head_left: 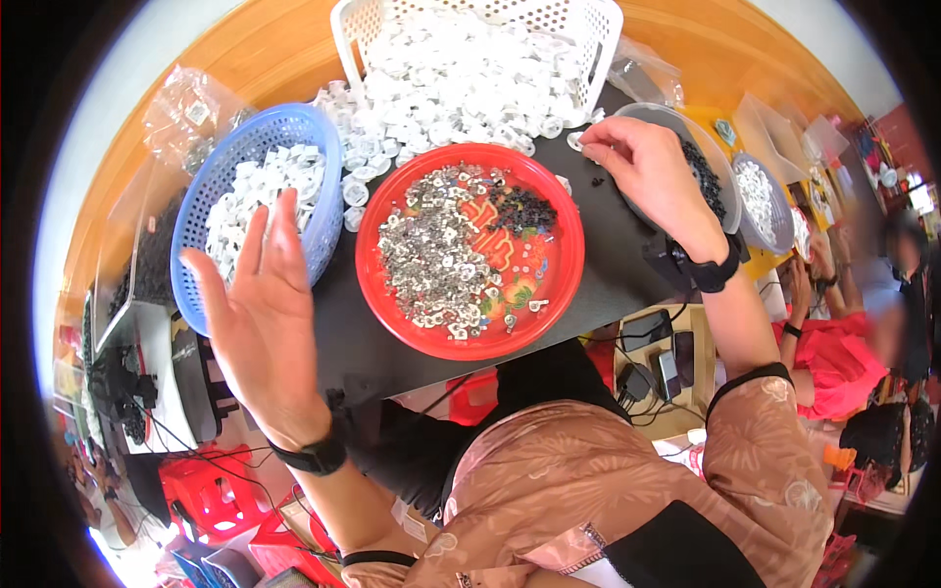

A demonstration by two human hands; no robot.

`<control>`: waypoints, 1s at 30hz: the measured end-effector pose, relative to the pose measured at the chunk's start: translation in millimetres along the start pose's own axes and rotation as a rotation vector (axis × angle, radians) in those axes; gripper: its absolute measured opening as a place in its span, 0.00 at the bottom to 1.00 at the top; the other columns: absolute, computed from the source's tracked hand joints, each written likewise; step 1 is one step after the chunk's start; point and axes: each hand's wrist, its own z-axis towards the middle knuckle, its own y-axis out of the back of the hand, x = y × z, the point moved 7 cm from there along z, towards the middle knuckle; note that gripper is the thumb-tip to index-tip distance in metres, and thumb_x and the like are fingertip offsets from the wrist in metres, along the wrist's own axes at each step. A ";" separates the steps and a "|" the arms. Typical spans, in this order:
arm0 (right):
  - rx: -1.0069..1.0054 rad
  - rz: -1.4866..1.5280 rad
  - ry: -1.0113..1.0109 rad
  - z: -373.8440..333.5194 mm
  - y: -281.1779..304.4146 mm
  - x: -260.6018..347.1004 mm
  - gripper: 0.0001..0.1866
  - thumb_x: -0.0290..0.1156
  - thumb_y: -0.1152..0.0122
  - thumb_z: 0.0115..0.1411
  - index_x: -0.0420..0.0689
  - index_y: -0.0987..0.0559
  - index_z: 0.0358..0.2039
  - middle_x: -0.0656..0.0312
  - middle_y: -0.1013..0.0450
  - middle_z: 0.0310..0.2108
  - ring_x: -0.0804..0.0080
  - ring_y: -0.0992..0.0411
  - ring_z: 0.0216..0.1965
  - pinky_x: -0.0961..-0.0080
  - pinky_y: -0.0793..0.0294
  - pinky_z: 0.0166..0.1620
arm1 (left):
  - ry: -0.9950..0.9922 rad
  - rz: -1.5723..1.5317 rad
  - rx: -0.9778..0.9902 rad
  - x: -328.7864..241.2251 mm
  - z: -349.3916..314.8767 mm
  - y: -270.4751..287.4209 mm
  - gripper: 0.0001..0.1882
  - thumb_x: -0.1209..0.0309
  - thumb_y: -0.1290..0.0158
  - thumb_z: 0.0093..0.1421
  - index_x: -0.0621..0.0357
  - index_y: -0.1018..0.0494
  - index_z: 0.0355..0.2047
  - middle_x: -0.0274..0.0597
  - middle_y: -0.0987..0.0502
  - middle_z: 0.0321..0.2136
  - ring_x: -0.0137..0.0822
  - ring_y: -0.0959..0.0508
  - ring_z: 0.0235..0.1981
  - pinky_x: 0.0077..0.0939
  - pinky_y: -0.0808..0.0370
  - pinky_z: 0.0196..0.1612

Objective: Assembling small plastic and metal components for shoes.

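Observation:
My left hand (265,328) is raised palm up, its fingers spread and holding nothing, in front of the blue plastic basket (328,186). White plastic pieces (260,191) lie in that basket. My right hand (655,171) is closed in a pinch at the far right of the black tabletop, with a small white round plastic piece (575,141) at its fingertips. Between the hands sits a red tray (567,265). Many small metal parts (431,245) cover its left side, and a little heap of small black parts (526,211) lies at its upper right.
A white perforated basket (604,39) at the back spills white round pieces onto the table. Beside my right wrist stands a container of black parts (698,176), with a grey bowl of white pieces (784,211) beyond. Phones (668,372) lie in an open box. Other people (833,343) sit at right.

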 end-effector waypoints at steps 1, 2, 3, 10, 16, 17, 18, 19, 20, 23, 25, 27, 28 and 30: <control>-0.005 -0.007 -0.010 0.6 -2.2 -10.1 0.08 0.25 0.38 0.55 0.35 0.21 0.34 0.53 0.22 0.27 0.61 0.23 0.27 0.71 0.25 0.34 | 0.006 0.118 -0.013 10.3 -4.6 2.5 0.35 0.57 0.59 0.70 0.75 0.56 0.64 0.68 0.44 0.61 0.50 0.33 0.60 0.36 0.32 0.61; 0.050 -0.054 0.041 0.1 -12.2 -18.7 0.08 0.24 0.38 0.54 0.36 0.21 0.36 0.53 0.23 0.28 0.63 0.24 0.28 0.71 0.26 0.34 | 0.013 0.242 -0.061 24.8 -11.7 6.1 0.31 0.59 0.57 0.70 0.71 0.49 0.63 0.61 0.38 0.60 0.44 0.29 0.55 0.32 0.29 0.57; 0.109 -0.095 0.095 -1.8 -22.9 -25.5 0.10 0.22 0.38 0.54 0.38 0.21 0.38 0.53 0.23 0.30 0.64 0.25 0.29 0.71 0.27 0.34 | 0.017 0.348 -0.107 36.9 -21.0 12.1 0.26 0.62 0.56 0.69 0.69 0.43 0.61 0.56 0.34 0.56 0.39 0.27 0.50 0.29 0.28 0.53; 0.258 -0.169 0.189 -2.1 -56.2 -29.7 0.11 0.22 0.38 0.50 0.39 0.22 0.37 0.52 0.25 0.30 0.55 0.26 0.34 0.65 0.26 0.38 | -0.077 0.745 -0.260 77.9 -62.4 40.6 0.12 0.70 0.53 0.68 0.63 0.30 0.48 0.41 0.23 0.41 0.27 0.24 0.37 0.21 0.27 0.45; 0.248 -0.190 0.080 -2.9 -56.8 -34.4 0.08 0.25 0.39 0.53 0.36 0.21 0.34 0.47 0.24 0.28 0.47 0.25 0.33 0.59 0.25 0.37 | -0.073 0.810 -0.312 93.9 -73.4 42.1 0.10 0.72 0.52 0.67 0.62 0.28 0.45 0.41 0.22 0.40 0.26 0.25 0.35 0.21 0.29 0.43; 0.248 -0.193 0.080 -4.6 -54.3 -33.9 0.08 0.25 0.39 0.53 0.36 0.21 0.34 0.47 0.24 0.28 0.47 0.25 0.33 0.59 0.25 0.37 | -0.069 0.845 -0.311 94.8 -73.7 39.6 0.10 0.72 0.52 0.67 0.62 0.28 0.45 0.40 0.22 0.39 0.26 0.25 0.35 0.21 0.29 0.43; 0.119 -0.185 0.135 -5.6 -43.7 -28.6 0.08 0.24 0.39 0.54 0.36 0.21 0.35 0.50 0.24 0.28 0.54 0.25 0.30 0.64 0.26 0.35 | -0.072 0.844 -0.313 95.9 -73.9 37.8 0.10 0.72 0.52 0.67 0.62 0.28 0.45 0.40 0.22 0.39 0.26 0.25 0.35 0.21 0.29 0.43; -0.010 -0.175 0.190 -8.0 -33.8 -22.1 0.08 0.23 0.39 0.55 0.36 0.22 0.36 0.52 0.24 0.27 0.61 0.25 0.26 0.69 0.26 0.33 | -0.068 0.859 -0.307 98.1 -72.7 35.1 0.10 0.72 0.52 0.67 0.62 0.28 0.45 0.40 0.22 0.39 0.26 0.25 0.35 0.20 0.29 0.43; -0.003 -0.168 0.194 -9.7 -32.3 -11.8 0.08 0.23 0.39 0.55 0.36 0.22 0.36 0.52 0.24 0.27 0.61 0.25 0.26 0.69 0.26 0.33 | -0.067 0.876 -0.309 99.8 -72.0 34.1 0.10 0.72 0.52 0.66 0.63 0.28 0.46 0.40 0.22 0.39 0.25 0.25 0.35 0.20 0.29 0.43; 0.186 0.304 -0.110 -19.3 -31.8 6.1 0.12 0.30 0.37 0.58 0.36 0.21 0.40 0.61 0.23 0.26 0.81 0.29 0.24 0.81 0.29 0.31 | 0.013 0.882 -0.263 112.9 -65.4 28.0 0.14 0.73 0.51 0.65 0.63 0.29 0.50 0.41 0.23 0.42 0.25 0.25 0.36 0.19 0.29 0.42; 0.384 0.643 -0.224 -30.4 -43.9 19.4 0.13 0.30 0.38 0.59 0.36 0.21 0.41 0.63 0.23 0.27 0.83 0.30 0.24 0.84 0.30 0.30 | 0.043 0.891 -0.242 123.4 -59.6 20.0 0.17 0.73 0.51 0.66 0.63 0.31 0.53 0.41 0.23 0.43 0.25 0.24 0.36 0.19 0.29 0.41; 0.643 1.009 -0.350 -45.8 -62.5 38.3 0.14 0.31 0.39 0.61 0.37 0.21 0.45 0.67 0.24 0.30 0.85 0.33 0.23 0.88 0.33 0.29 | 0.024 0.840 -0.221 131.0 -54.9 14.6 0.16 0.72 0.51 0.66 0.63 0.31 0.53 0.40 0.23 0.43 0.24 0.24 0.36 0.19 0.29 0.41; 0.707 1.085 -0.367 -51.4 -69.6 43.3 0.14 0.31 0.39 0.62 0.37 0.22 0.46 0.67 0.24 0.30 0.86 0.33 0.24 0.88 0.32 0.30 | 0.023 0.833 -0.210 133.5 -53.6 14.2 0.16 0.72 0.51 0.66 0.63 0.30 0.53 0.40 0.23 0.42 0.23 0.24 0.36 0.18 0.29 0.40; 0.810 1.108 -0.438 -60.9 -82.0 49.8 0.14 0.30 0.42 0.64 0.36 0.23 0.47 0.68 0.25 0.31 0.86 0.35 0.25 0.88 0.34 0.31 | 0.008 0.787 -0.209 134.6 -53.4 17.5 0.13 0.72 0.48 0.65 0.63 0.28 0.49 0.38 0.22 0.38 0.23 0.24 0.34 0.18 0.28 0.38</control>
